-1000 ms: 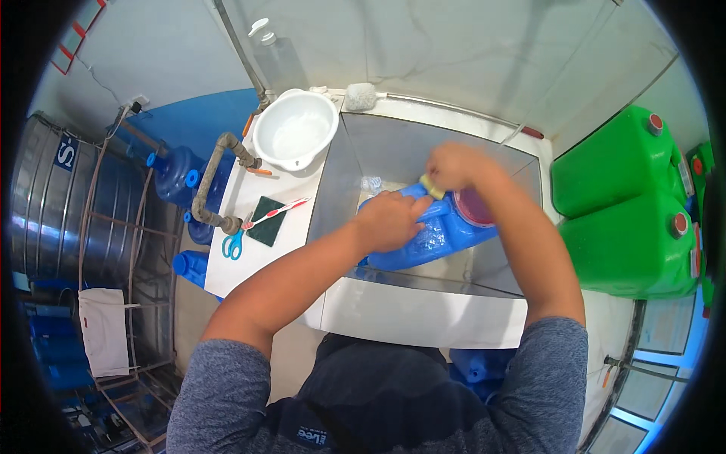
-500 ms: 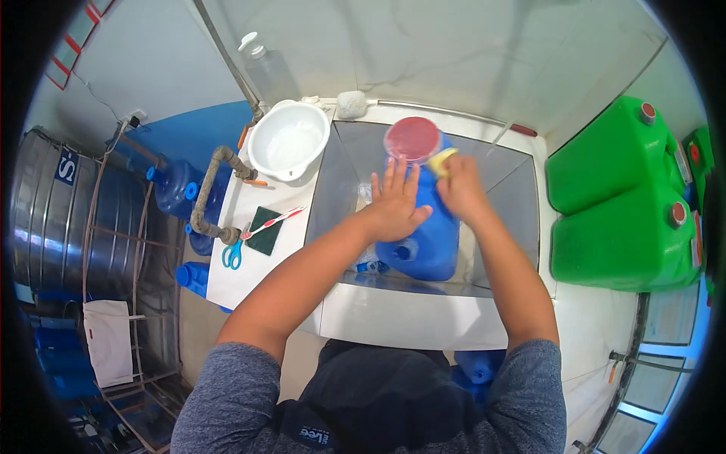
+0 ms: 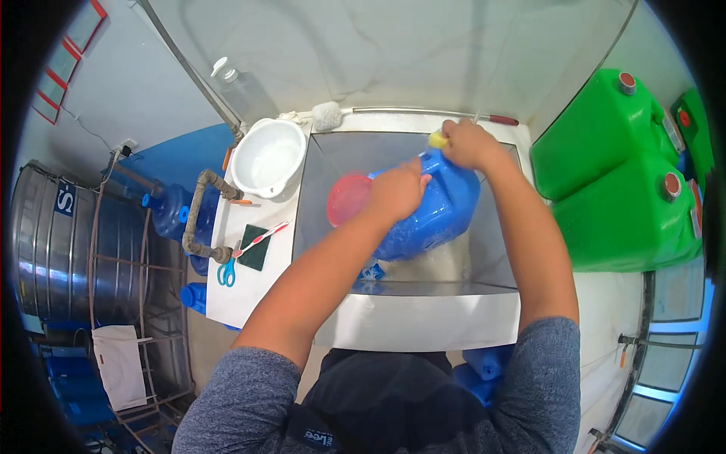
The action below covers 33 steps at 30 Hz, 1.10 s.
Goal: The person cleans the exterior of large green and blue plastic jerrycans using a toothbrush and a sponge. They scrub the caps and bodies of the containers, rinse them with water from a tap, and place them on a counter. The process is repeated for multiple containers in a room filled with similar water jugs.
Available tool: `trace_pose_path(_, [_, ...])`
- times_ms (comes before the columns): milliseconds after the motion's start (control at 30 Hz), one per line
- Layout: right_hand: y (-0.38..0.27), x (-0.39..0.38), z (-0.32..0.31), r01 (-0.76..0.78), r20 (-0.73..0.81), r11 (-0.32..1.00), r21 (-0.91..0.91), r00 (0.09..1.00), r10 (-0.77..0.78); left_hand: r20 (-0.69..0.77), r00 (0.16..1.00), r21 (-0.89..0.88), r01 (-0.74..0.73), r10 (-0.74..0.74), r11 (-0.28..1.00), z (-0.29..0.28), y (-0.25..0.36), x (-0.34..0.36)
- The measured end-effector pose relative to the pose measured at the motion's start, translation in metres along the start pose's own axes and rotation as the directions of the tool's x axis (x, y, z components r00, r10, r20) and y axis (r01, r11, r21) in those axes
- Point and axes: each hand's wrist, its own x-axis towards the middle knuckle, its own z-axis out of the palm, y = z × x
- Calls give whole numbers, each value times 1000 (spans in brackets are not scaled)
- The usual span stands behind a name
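Note:
A blue plastic water jug (image 3: 435, 227) lies tilted in the grey sink (image 3: 495, 265), its wide red cap (image 3: 349, 200) pointing left. My left hand (image 3: 399, 189) is closed on the jug just right of the cap; what its fingers wrap round is partly hidden by the hand itself. At the jug's far right end, my right hand (image 3: 470, 144) pinches a yellow sponge (image 3: 438, 140) against or just above the blue surface. Part of a blue-and-white wrapped thing (image 3: 371, 270) shows beneath the jug in the sink.
Left of the sink are a white basin (image 3: 268, 157), a green scouring pad (image 3: 252, 248), a toothbrush (image 3: 261, 237), blue-handled scissors (image 3: 226, 273) and a bent pipe (image 3: 198, 212). A long-handled brush (image 3: 327, 116) lies along the back ledge. Green jerrycans (image 3: 616, 174) stand at right.
The jug has turned, swinging its red cap from the back to the left. My left hand has gone from lying flat to gripping. My right hand with the sponge has moved farther away.

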Motion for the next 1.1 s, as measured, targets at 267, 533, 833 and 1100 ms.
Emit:
trace_pose_path(267, [-48,-59,52,10,-475,970,242,873,109,100,966,-289,258,-239,922,2,-9,11])
trace_pose_path(533, [-93,-85,97,447,-622,781,436,777,-97,217,832,-939,321,-511,125,-33,-41,-67])
trace_pose_path(833, [-113,-68,41,527,-786,736,425,618,11,173,863,-971,231,-474,68,-117,-41,-129])
trace_pose_path(1100, [-42,-105,141,83,-488,768,635,814,316,122,812,-983,178,-571,44,-131,-63,-163])
